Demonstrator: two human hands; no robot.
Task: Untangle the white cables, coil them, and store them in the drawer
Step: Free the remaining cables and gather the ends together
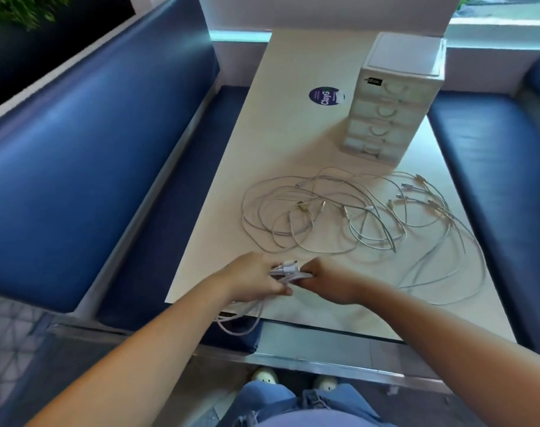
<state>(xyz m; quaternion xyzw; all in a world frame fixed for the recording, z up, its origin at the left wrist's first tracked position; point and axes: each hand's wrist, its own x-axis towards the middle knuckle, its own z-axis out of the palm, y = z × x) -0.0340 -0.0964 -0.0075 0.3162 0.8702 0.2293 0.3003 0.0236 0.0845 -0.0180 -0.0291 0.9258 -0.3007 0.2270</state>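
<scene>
Two hands, left hand (253,278) and right hand (330,280), each keep a closed grip on one half-coiled white cable (290,272) at the pale surface's (293,149) near edge. Coiling seems the step in hand. Next, finish wrapping, then carry it past the tangled white cables (339,211) to the white plastic drawer unit (388,112).

Daylight from the far window (502,13) glares on the table (281,149); edges bend, detail slightly soft.
</scene>
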